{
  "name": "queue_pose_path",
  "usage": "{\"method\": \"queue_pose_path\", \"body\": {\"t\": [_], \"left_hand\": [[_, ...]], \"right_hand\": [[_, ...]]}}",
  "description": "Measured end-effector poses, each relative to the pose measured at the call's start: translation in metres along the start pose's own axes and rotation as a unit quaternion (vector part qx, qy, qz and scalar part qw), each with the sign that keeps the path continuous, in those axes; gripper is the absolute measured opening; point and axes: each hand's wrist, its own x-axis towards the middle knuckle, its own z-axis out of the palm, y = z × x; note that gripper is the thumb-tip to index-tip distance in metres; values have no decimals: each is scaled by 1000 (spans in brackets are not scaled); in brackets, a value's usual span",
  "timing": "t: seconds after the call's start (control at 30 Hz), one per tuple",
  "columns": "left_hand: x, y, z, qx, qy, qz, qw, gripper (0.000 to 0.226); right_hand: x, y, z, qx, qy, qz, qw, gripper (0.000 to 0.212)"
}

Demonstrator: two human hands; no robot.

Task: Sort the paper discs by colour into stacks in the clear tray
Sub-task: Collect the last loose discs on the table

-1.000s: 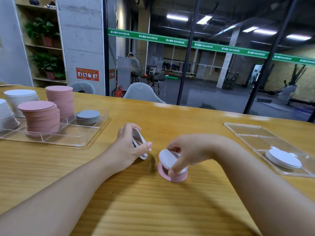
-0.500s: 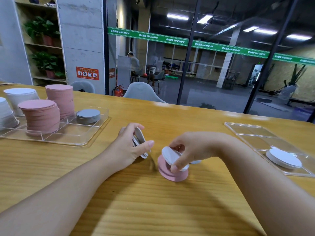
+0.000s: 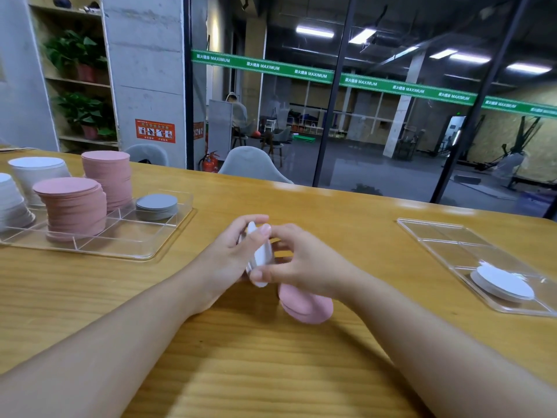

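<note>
Left hand point(image 3: 232, 254) curled round a thin bunch of white discs point(image 3: 259, 254), held on edge above the table point(image 3: 271, 372); right hand point(image 3: 304, 263) pinching the same bunch at its lower rim, thumb against the near face. Directly under the right wrist, a short pink stack point(image 3: 306, 303) lying loose on the wood, not yet in any tray.

Judged well along, not finished. In the left tray point(image 3: 168, 236): two tall pink stacks point(image 3: 72, 206), a low grey stack point(image 3: 156, 206) in a far compartment, and white stacks point(image 3: 36, 173) at the frame's left edge. In the right tray point(image 3: 428, 233): one low white stack point(image 3: 501, 285) only, other compartments bare. Still to place, by the look of it: the white bunch in hand and the loose pink stack.

Hard to tell: the number of discs in the bunch, since only edges and one face show; whether anything grey sits among them; the far part of the pink stack, covered by the right wrist. Leftmost white stack cut off by the frame, so its full extent unknown. Right tray's near corner also cropped at the edge.
</note>
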Motion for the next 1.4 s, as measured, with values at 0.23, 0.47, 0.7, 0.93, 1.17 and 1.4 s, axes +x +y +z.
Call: {"method": "queue_pose_path", "body": {"t": [0.23,0.47,0.7,0.93,1.17,1.4], "left_hand": [[1,3,-1,-35,3,-45,998,20],[8,-7,-5,161,72,28,984,22],[5,-8,-6,267,-1,23,963,20],[0,-3,-14,290,-89,-46,952,48],[-2,-4,-1,155,-2,-19,988,50],[-1,2,5,21,23,-54,998,67]], "right_hand": [[2,9,25,16,56,-22,998,61],[0,11,33,-128,79,-76,986,92],[-2,13,35,-53,98,-39,993,93],[-5,13,37,-69,80,-64,992,88],[-6,13,36,-49,88,-34,994,105],[-7,10,32,-61,144,-84,984,59]]}}
